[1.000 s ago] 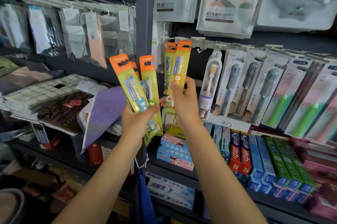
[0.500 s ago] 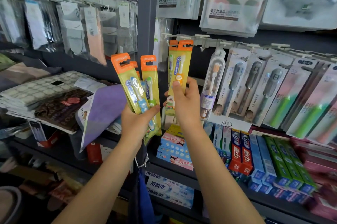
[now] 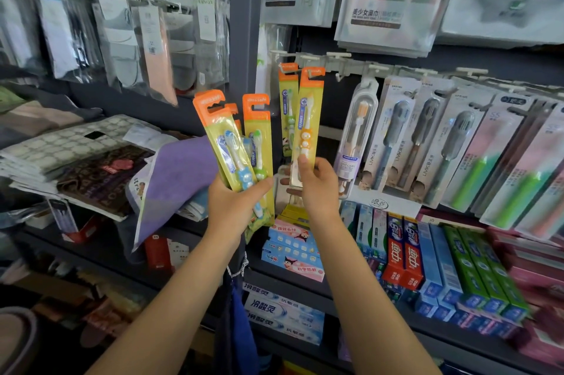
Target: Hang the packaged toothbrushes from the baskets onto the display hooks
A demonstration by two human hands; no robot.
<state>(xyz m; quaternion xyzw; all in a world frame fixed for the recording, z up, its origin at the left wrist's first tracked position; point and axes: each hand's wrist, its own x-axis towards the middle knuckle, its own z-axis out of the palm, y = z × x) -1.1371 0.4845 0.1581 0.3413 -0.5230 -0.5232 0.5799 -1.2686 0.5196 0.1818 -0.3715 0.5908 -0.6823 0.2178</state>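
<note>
My left hand [image 3: 236, 206] grips a fan of several yellow-and-orange packaged toothbrushes [image 3: 235, 142], held upright left of the shelf post. My right hand [image 3: 317, 185] pinches the bottom of one more such pack, the one with an orange toothbrush [image 3: 306, 124]. Its orange top sits just below the white display hooks [image 3: 308, 61]. Behind it an identical pack with a green toothbrush [image 3: 288, 106] hangs from a hook. No basket is in view.
Grey and green boxed toothbrushes [image 3: 427, 142] hang to the right along the same rail. Toothpaste boxes [image 3: 403, 252] fill the shelf below. A dark upright post [image 3: 244, 23] divides the bays; folded cloths and bagged socks lie on the left.
The pack in my right hand has shifted slightly right and tilted, its top now beside the hanging pack. My left hand's bundle has stayed in place.
</note>
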